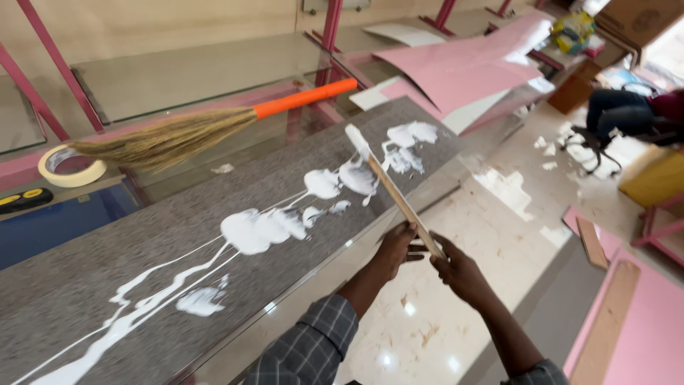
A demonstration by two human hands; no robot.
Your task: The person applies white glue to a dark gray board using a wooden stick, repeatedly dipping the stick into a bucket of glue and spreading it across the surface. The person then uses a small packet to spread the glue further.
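Speckled grey worktop (107, 278) is streaked with white glue (260, 229). Beyond the glue lies a broom (192, 132). A wooden stick (393, 192) is gripped by closed fingers of the left hand (396, 249) and right hand (459, 272), its coated tip angled onto the glue for spreading.

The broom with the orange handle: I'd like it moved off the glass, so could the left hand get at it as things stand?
Probably not right away: the left hand grips the wooden stick, and the broom lies beyond the glue-smeared granite slab.
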